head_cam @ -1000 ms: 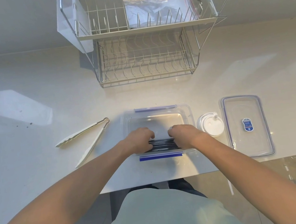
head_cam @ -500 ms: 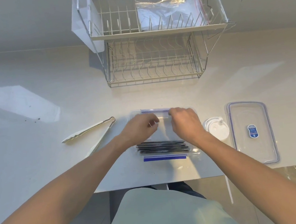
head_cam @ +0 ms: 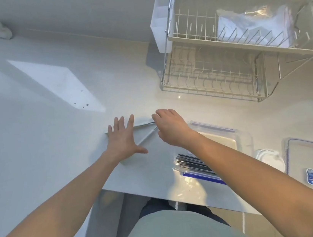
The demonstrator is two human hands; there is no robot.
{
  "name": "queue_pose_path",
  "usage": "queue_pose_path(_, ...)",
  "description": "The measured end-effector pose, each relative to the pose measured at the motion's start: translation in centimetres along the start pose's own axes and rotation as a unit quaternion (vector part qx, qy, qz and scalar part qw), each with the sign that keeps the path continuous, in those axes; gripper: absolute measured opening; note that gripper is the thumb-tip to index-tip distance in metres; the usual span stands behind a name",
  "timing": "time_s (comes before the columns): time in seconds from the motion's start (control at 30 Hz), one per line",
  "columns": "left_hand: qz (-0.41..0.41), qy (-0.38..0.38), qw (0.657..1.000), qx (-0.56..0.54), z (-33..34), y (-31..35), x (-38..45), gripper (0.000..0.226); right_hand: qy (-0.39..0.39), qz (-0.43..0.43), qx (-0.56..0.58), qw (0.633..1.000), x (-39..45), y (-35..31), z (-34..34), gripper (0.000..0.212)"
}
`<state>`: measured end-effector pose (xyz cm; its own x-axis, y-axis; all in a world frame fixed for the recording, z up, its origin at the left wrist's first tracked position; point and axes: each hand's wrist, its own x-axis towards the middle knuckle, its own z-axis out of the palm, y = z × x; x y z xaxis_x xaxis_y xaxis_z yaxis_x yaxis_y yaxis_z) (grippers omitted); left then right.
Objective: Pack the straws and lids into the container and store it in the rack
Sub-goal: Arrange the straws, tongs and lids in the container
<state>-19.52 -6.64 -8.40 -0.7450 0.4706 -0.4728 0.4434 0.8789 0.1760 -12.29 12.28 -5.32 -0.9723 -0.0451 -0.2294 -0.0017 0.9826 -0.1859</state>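
Observation:
A clear container [head_cam: 244, 139] with blue clips stands near the counter's front edge, and a bundle of dark straws [head_cam: 191, 162] lies along its near side. White lids [head_cam: 266, 158] are stacked just right of it. The container's flat clear lid [head_cam: 308, 158] lies further right. Left of the container, my left hand [head_cam: 123, 138] is spread flat over white tongs [head_cam: 142, 124]. My right hand [head_cam: 170, 128] hangs at the tongs' joined end with fingers curled down. Whether it pinches them is hidden.
A two-tier wire dish rack [head_cam: 215, 74] stands at the back right. Its upper tier holds a clear plastic bag [head_cam: 254, 24], and a white holder [head_cam: 160, 20] hangs on its left side. The counter's front edge runs just below the container.
Both hands have left the container and moved left to the tongs. The straws stay in the container. My head has turned left, so everything sits further right.

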Motion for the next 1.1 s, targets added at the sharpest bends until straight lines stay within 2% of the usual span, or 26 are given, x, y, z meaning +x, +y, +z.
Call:
queue_pose_path(0.1, -0.015, -0.018, 0.998, 0.055, 1.1, -2.0, -0.3, 0.141, -0.041, 0.0, -0.026, 0.999, 1.9, -1.8, 1.6, 0.039)
queue_pose_path(0.2, -0.012, -0.002, 0.998, 0.063, 1.8, -3.2, -0.1, 0.119, -0.084, 0.003, -0.046, 0.995, 3.1, -2.7, 3.3, 0.051)
queue_pose_path(0.3, 0.0, 0.017, 0.999, 0.043, 1.6, -4.0, -0.1, 0.09, -0.124, 0.003, -0.062, 0.99, 3.6, -3.2, 4.3, 0.043)
queue_pose_path(0.37, 0.015, 0.019, 1.0, -0.015, 0.9, -4.4, -0.3, 0.075, -0.124, 0.005, -0.064, 0.99, 3.6, -3.3, 4.4, 0.037)
queue_pose_path(0.5, 0.083, 0.039, 0.99, -0.103, -2.4, -3.7, -0.8, 0.051, -0.058, -0.001, -0.023, 0.998, 3.2, -2.4, 2.3, 0.035)
queue_pose_path(0.63, 0.149, 0.111, 0.972, -0.148, -6.9, -1.3, -1.0, 0.026, 0.085, -0.012, 0.012, 0.996, 0.3, 0.4, -1.6, 0.026)
queue_pose_path(0.7, 0.185, 0.126, 0.962, -0.157, -8.1, 1.1, -0.8, 0.026, 0.121, 0.009, 0.02, 0.992, -2.3, 2.7, -2.8, 0.027)
queue_pose_path(0.77, 0.244, 0.121, 0.953, -0.134, -8.1, 4.3, -0.5, 0.032, 0.116, 0.038, 0.021, 0.992, -5.3, 5.0, -3.2, 0.027)
queue_pose_path(0.97, 0.369, 0.079, 0.926, -0.023, -3.5, 13.9, -0.1, 0.052, 0.052, 0.155, 0.05, 0.985, -14.6, 9.8, -1.8, 0.038)
queue_pose_path(1.1, 0.38, 0.033, 0.923, 0.054, -0.4, 17.2, -0.1, 0.058, 0.004, 0.198, 0.072, 0.977, -17.7, 10.6, 0.4, 0.045)
